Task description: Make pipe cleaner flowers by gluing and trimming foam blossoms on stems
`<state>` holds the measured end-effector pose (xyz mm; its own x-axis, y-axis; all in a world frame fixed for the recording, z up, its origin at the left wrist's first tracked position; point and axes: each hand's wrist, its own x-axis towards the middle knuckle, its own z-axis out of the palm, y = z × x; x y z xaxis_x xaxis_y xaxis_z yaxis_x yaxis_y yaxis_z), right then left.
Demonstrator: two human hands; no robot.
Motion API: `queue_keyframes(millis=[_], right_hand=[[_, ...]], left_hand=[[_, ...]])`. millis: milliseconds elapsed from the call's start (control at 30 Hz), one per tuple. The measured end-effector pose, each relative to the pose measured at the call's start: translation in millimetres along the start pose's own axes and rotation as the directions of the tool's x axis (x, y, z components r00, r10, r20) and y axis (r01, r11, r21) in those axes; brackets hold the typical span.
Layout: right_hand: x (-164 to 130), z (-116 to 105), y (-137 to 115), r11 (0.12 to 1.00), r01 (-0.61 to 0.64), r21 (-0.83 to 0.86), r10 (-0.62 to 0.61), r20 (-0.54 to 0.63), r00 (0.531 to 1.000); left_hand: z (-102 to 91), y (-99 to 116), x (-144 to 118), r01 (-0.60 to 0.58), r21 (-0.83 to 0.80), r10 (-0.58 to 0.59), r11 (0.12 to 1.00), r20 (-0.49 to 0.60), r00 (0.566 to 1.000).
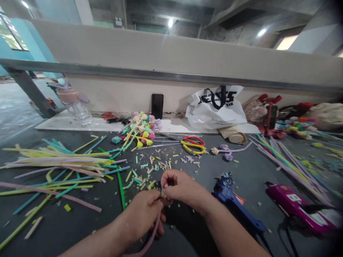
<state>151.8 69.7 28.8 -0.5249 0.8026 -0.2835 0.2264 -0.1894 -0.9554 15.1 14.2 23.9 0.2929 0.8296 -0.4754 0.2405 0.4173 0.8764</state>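
My left hand (142,212) is closed around a pink pipe cleaner (152,237), whose tail hangs down toward the bottom edge of the view. Fingers of my right hand (184,189) pinch at the upper end of the same piece, touching the left thumb. What lies between the fingertips is small and mostly hidden. Beyond both hands, cut pipe cleaner scraps (155,166) are scattered on the dark table. A blue hot glue gun (238,205) lies to the right of my right forearm.
Loose pipe cleaners (56,160) pile up at left. Behind the scraps are a bunch of pipe cleaner flowers (142,130) and red-and-yellow-handled scissors (194,144). A phone (157,106), a plastic cup (77,107) and a white bag (214,110) stand along the back. A magenta glue gun (300,207) lies right.
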Motion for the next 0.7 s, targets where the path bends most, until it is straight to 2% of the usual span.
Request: queue_keyframes(millis=[267, 400, 533, 700], right_hand=[[-3, 2, -3, 1.0, -0.011, 0.023, 0.011, 0.005, 1.0], [-8, -4, -9, 0.991, 0.012, 0.136, -0.024, 0.089, 0.996], [-12, -15, -10, 0.965, 0.035, 0.259, -0.102, 0.247, 0.964], [-14, -22, -6, 0.952, 0.05, 0.302, -0.136, 0.272, 0.953]], left_hand=[[3.1, -6, -2, -0.033, 0.103, 0.039, 0.994, -0.06, 0.997], [0.3, 0, -5, -0.068, 0.104, 0.072, 0.992, -0.038, 0.997], [-6.3, 2, -7, -0.112, -0.052, 0.115, 0.992, 0.059, 0.992], [-13.0, 1, -8, -0.085, -0.264, 0.138, 0.961, 0.19, 0.972]])
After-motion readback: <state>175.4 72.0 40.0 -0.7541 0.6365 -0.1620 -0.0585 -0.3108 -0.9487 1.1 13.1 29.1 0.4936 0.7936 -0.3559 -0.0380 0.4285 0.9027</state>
